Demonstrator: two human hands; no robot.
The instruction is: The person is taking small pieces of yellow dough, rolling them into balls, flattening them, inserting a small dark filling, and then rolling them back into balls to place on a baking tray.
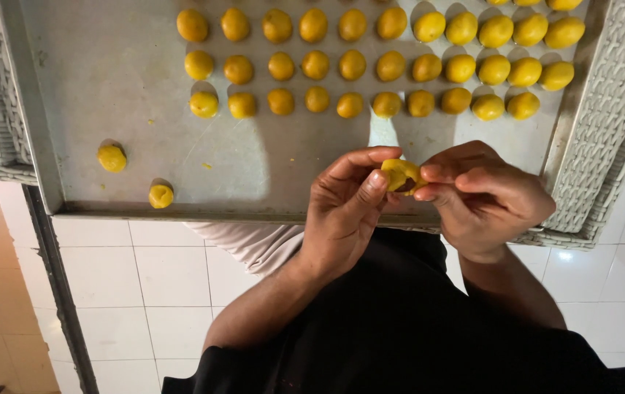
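Note:
My left hand (345, 201) and my right hand (484, 193) meet over the near edge of a metal baking tray (108, 73). Between their fingertips they pinch a small yellow dough piece (400, 175) with a dark filling showing in its middle. Several rows of yellow dough balls (371, 66) lie in neat lines on the far half of the tray. Two more dough balls sit apart at the tray's near left: one (112, 157) further out, one (160, 195) close to the rim.
The tray rests on a white woven wicker surface (604, 131) that shows at both sides. Below it is a white tiled floor (144, 284). A dark metal bar (57, 284) runs down the left. My dark clothing fills the bottom right.

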